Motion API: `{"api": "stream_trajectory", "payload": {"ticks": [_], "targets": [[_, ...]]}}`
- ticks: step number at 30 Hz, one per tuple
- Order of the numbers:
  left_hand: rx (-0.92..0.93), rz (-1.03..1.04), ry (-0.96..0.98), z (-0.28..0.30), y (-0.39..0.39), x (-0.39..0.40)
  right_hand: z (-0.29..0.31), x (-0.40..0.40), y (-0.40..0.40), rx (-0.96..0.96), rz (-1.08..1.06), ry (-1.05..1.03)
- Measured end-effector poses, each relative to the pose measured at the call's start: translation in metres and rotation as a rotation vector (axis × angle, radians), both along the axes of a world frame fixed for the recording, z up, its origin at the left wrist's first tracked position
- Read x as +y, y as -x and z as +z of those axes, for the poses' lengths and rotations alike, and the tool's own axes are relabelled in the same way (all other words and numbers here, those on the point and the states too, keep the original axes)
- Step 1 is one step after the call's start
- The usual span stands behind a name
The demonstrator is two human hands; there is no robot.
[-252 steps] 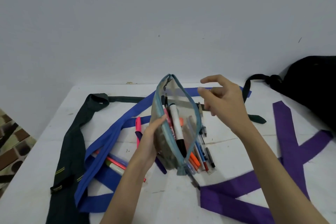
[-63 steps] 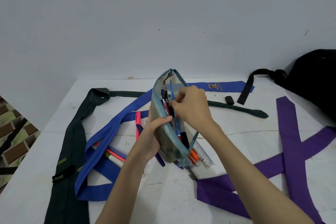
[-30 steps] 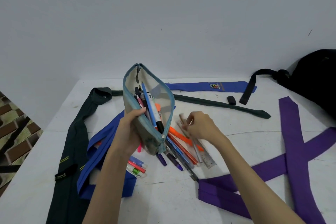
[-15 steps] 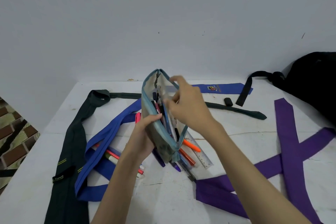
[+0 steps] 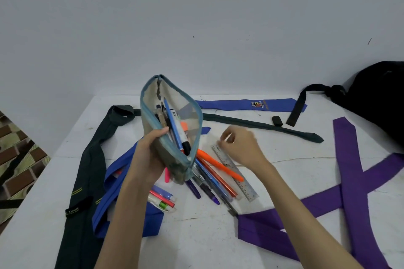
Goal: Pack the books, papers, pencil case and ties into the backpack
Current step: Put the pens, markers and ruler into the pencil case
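Teal-edged, the pencil case (image 5: 172, 129) stays upright in the left hand (image 5: 150, 155), its grip curled round one side. The right hand (image 5: 238, 146), half a second ago at the case mouth, now pinches the ruler (image 5: 235, 173) end on the table (image 5: 218, 242); loose pens (image 5: 209, 181) remain, backpack (image 5: 378, 98) well apart.

I count three ties on the table (image 5: 284, 181): one dark green tie (image 5: 87, 170), one blue tie (image 5: 229, 104), one purple tie (image 5: 347, 172). I see one pencil case (image 5: 172, 159), one ruler (image 5: 241, 178), one backpack (image 5: 380, 98) at the right edge, and one small black cap (image 5: 277, 121). The loose pens overlap, so I can't count them surely.
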State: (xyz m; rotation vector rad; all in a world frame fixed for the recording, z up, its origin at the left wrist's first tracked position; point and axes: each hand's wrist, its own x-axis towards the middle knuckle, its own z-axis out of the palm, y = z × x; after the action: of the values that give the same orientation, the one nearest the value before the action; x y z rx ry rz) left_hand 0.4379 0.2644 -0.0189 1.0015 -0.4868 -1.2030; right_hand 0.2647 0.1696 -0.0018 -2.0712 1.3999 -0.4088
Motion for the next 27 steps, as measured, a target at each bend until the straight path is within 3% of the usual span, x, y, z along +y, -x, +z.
{"api": "stream_trajectory", "payload": {"ticks": [4,11,14,17,20,23,27], "targets": [[0.021,0.025,-0.004,-0.001,-0.010,0.004,-0.024,0.011,-0.010,0.274,0.198,-0.144],[-0.013,0.010,-0.003,-0.003,-0.004,0.001,-0.023,0.007,-0.010,0.242,0.152,-0.206],[-0.017,-0.037,-0.032,-0.003,0.005,-0.001,-0.002,0.000,0.000,-0.025,-0.006,-0.121],[-0.030,-0.077,-0.046,-0.004,0.015,-0.005,0.032,-0.004,0.010,-0.529,-0.208,-0.003],[-0.027,-0.123,-0.036,-0.006,0.025,-0.007,0.068,0.004,0.017,-0.820,-0.205,0.076],[0.001,-0.182,-0.019,-0.006,0.034,-0.009,0.083,0.014,0.011,-0.746,-0.063,0.046],[-0.011,-0.220,-0.006,-0.005,0.043,-0.010,0.062,0.015,-0.008,-0.388,0.022,0.090]]}}
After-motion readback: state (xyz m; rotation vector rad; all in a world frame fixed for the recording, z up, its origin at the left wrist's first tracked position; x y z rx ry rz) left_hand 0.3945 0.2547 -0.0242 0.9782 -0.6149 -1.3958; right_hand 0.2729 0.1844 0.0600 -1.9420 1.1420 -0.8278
